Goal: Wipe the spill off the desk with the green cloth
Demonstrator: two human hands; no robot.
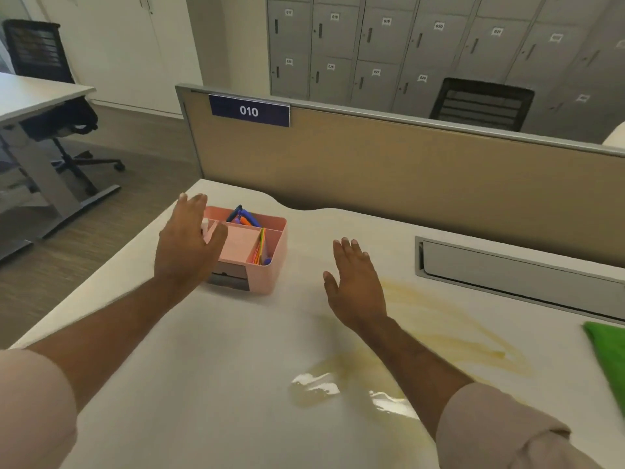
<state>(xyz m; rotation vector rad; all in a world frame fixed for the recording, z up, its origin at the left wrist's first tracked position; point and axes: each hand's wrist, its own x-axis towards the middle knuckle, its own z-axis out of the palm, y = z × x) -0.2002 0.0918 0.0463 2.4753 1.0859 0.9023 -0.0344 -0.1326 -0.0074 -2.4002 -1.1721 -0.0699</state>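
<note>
Both hands, the left hand (189, 245) and the right hand (356, 282), are hovering with open, empty fingers while the green cloth (608, 360) is lying at the table's (203, 384) right edge, so a sleeve (490, 431) is risking dragging through the yellow spill (439, 330).

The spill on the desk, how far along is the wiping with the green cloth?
Nothing looks done: the yellowish spill lies spread across the desk, with a wet puddle near the front. Nothing is in hand: the left hand is open by the pink organizer, the right hand open over the desk. The green cloth lies untouched at the right edge. Left: pick it up and wipe.
</note>
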